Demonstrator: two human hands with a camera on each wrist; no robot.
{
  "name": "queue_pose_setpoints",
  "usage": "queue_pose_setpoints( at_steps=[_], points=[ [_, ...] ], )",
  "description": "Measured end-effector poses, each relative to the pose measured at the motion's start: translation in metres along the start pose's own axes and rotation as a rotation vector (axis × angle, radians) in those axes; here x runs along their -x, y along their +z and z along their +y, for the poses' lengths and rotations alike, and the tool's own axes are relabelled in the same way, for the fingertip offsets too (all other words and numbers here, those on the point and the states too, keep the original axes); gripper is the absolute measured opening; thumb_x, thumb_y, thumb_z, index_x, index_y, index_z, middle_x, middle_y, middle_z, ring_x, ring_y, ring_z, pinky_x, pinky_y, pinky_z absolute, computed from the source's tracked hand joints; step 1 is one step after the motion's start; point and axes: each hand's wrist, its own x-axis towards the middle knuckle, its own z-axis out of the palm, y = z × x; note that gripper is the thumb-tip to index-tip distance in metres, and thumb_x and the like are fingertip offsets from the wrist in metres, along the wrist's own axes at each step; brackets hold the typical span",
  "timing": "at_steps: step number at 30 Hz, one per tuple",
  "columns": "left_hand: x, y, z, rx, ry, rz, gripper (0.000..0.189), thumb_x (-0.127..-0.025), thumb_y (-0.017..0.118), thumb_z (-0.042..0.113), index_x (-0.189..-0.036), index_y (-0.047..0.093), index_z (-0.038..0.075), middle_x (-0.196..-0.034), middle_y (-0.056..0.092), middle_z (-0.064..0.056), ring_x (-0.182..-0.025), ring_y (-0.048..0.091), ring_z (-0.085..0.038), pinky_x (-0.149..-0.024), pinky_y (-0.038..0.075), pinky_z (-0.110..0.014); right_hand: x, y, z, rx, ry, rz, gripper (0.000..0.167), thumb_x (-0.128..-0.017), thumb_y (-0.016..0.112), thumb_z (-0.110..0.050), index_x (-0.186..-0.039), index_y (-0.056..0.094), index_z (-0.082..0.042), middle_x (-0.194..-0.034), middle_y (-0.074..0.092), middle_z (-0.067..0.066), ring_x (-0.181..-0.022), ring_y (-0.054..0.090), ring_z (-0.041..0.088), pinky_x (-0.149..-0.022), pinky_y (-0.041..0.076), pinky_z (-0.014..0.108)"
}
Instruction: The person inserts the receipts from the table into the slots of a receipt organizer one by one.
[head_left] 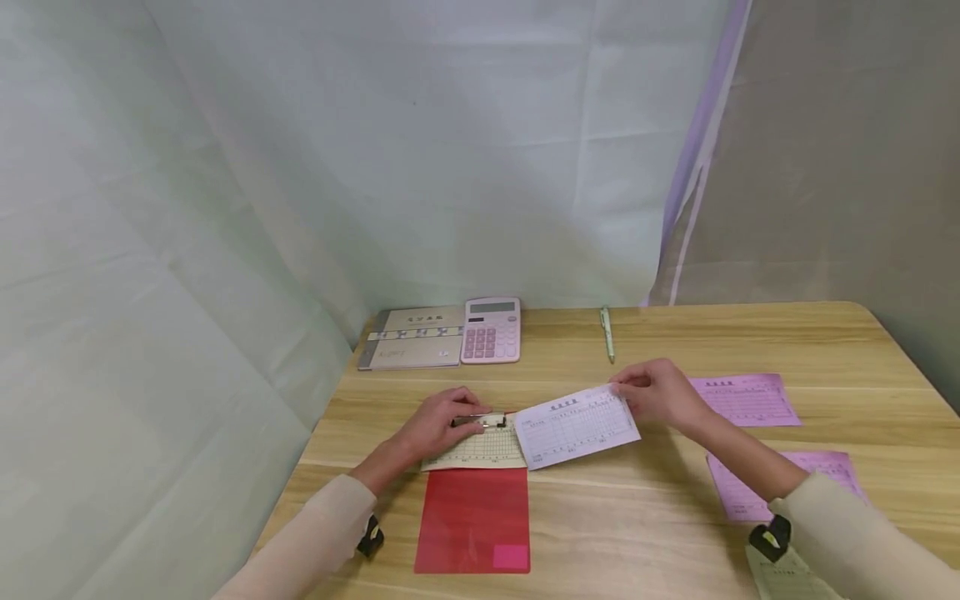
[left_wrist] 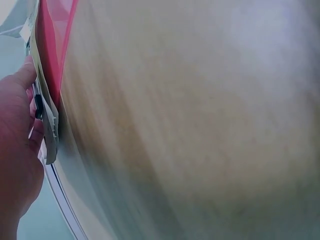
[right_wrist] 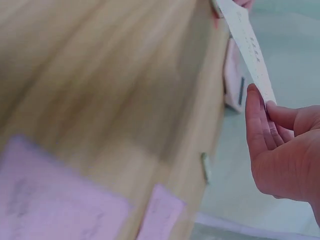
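A red clipboard point(head_left: 474, 517) lies on the table with a pale yellow printed form point(head_left: 480, 450) across its upper part. My left hand point(head_left: 448, 421) is at the clipboard's top, thumb and fingers pinching the metal clip point(head_left: 491, 421). In the left wrist view the left hand point(left_wrist: 20, 135) grips that clip beside the papers' edge. My right hand point(head_left: 660, 393) pinches the upper right corner of a white printed form point(head_left: 577, 427), which slants with its left end at the clipboard. The right wrist view shows this form point(right_wrist: 250, 50) between thumb and fingers of the right hand point(right_wrist: 285, 145).
Behind the clipboard are a beige booklet point(head_left: 416, 337) and a pink calculator point(head_left: 491, 331). A light green pen point(head_left: 607, 335) lies farther right. Two pink forms point(head_left: 750, 400) lie under and beyond the right forearm, with a pale green form point(head_left: 787, 575) nearer the front edge.
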Motion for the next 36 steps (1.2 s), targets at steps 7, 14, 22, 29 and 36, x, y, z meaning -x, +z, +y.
queue_pose_setpoints(
  at_steps=[7,14,22,29,36],
  points=[
    [-0.002,0.000,-0.003,-0.029,0.035,0.009,0.029,-0.100,0.078,0.029,-0.126,0.080,0.016,-0.115,0.067,0.008,-0.105,0.061,-0.009,-0.094,0.055,-0.033,-0.022,0.027,-0.016,-0.197,0.108,-0.075,0.025,-0.101,0.070,-0.002,-0.119,0.071,0.015,-0.099,0.077,0.022,-0.081,0.076,0.025,-0.076,0.064,0.044],
    [-0.005,-0.002,-0.004,-0.008,0.051,-0.023,0.032,-0.099,0.075,0.012,-0.131,0.078,0.018,-0.113,0.067,0.006,-0.101,0.061,-0.010,-0.089,0.053,-0.034,-0.036,0.063,-0.015,-0.213,0.191,-0.162,0.019,-0.098,0.073,-0.001,-0.112,0.076,0.012,-0.093,0.077,0.017,-0.077,0.075,0.023,-0.074,0.064,0.042],
    [-0.006,-0.004,-0.003,-0.012,0.048,-0.052,0.034,-0.100,0.078,0.028,-0.133,0.077,0.019,-0.113,0.065,0.009,-0.099,0.059,-0.008,-0.086,0.053,-0.031,-0.044,0.096,-0.016,-0.200,0.184,-0.232,0.012,-0.095,0.074,0.004,-0.103,0.077,0.012,-0.087,0.077,0.019,-0.070,0.073,0.019,-0.065,0.064,0.036],
    [-0.007,-0.005,-0.001,-0.033,0.059,-0.066,0.034,-0.101,0.076,0.029,-0.134,0.076,0.019,-0.114,0.066,0.008,-0.101,0.060,-0.008,-0.088,0.053,-0.033,-0.050,0.114,-0.020,-0.214,0.191,-0.254,0.010,-0.096,0.073,0.006,-0.101,0.077,0.013,-0.085,0.077,0.021,-0.068,0.073,0.019,-0.063,0.064,0.036],
    [-0.008,-0.008,0.002,-0.104,0.068,-0.087,0.035,-0.104,0.072,0.032,-0.137,0.074,0.021,-0.116,0.065,0.007,-0.104,0.060,-0.009,-0.092,0.053,-0.033,-0.057,0.125,-0.020,-0.172,0.201,-0.230,0.007,-0.094,0.074,0.005,-0.097,0.077,0.011,-0.082,0.077,0.018,-0.066,0.072,0.018,-0.062,0.063,0.035]
  ],
)
